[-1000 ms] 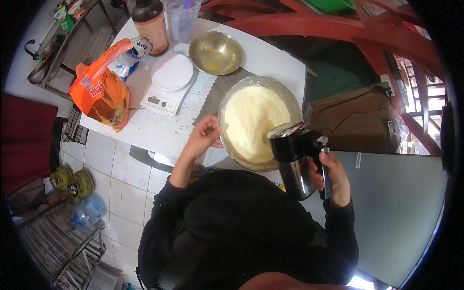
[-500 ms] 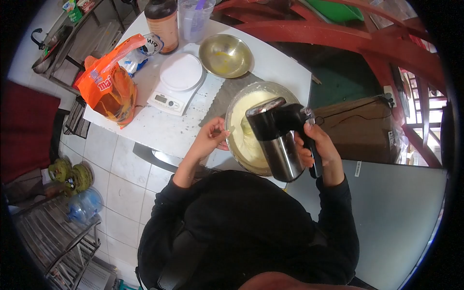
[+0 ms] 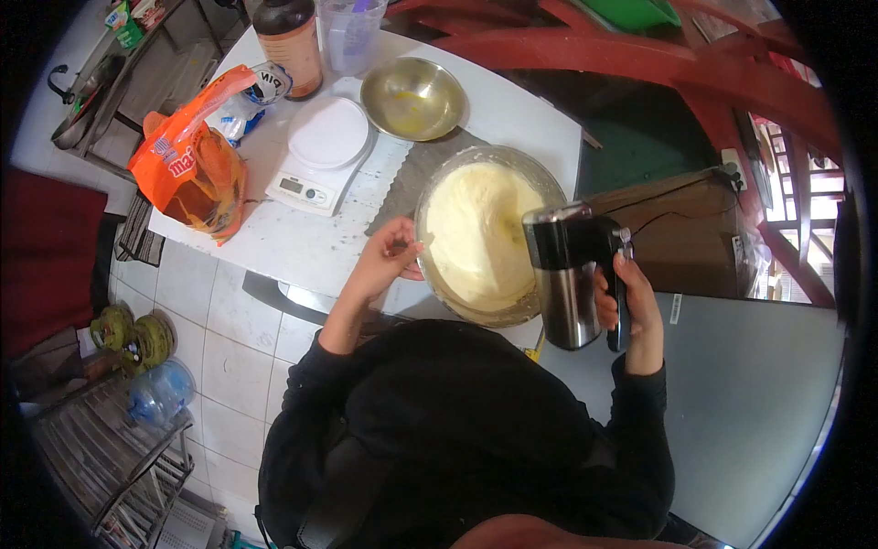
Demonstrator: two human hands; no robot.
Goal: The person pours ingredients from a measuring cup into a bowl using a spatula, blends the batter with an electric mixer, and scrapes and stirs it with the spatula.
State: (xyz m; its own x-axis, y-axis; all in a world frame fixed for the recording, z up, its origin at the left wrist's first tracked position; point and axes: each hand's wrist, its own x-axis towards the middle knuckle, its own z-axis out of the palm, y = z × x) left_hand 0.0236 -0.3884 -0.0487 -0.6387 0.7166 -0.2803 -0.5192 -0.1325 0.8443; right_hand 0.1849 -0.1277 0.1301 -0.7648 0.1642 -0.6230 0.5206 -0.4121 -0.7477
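Note:
A large bowl (image 3: 439, 279) of pale yellow batter (image 3: 485, 229) rests near the table's front right corner, partly over a grey cloth (image 3: 393, 197). My left hand (image 3: 391, 252) grips the bowl's left rim between thumb and fingers. Wrapped round the handle of a black and silver hand mixer (image 3: 567, 293) is my right hand (image 3: 631, 297), at the right of the bowl. The mixer's head is over the bowl's right rim, and its beaters are mostly hidden by its body.
Behind the bowl is a metal bowl (image 3: 413, 99) with yellow residue. A white scale (image 3: 311, 188), an orange bag (image 3: 197, 178), a brown bottle (image 3: 291, 50) and a clear jug (image 3: 352, 37) stand further left on the table (image 3: 265, 229). A grey surface (image 3: 741, 393) lies at right.
The mixer moved left over the batter, then back right to the bowl's right side, with my right hand round it. My left hand has stayed at the rim. The view shifted slightly.

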